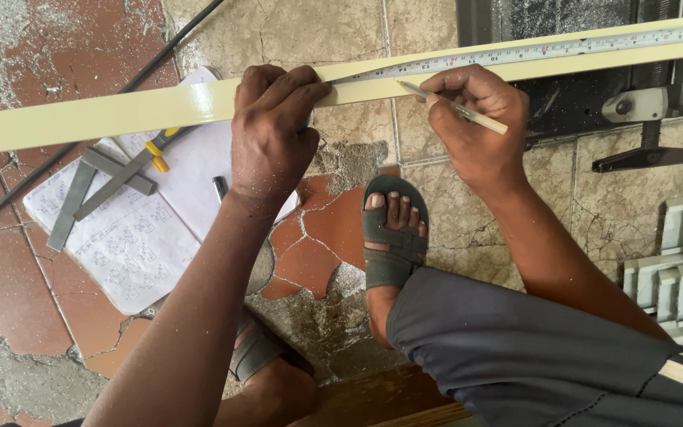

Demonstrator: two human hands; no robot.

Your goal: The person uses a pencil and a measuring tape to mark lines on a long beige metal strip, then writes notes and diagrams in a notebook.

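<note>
Pretty even daylight down here, soft and flat, nothing harsh. Shadows are faint, just a dim smudge under the long cream-painted metal strip (120, 111) and a darker patch beneath the grey strapped sandal (393, 233). There's a mild sheen on the strip's paint and on the silvery steel tape measure blade (515, 54), but no real glare. Focus is decent across the cracked red and beige floor tiles (17, 285). The grey trouser fabric (515, 356) near the bottom edge goes a bit soft, and the strip looks slightly bowed, likely wide-lens distortion.
</note>
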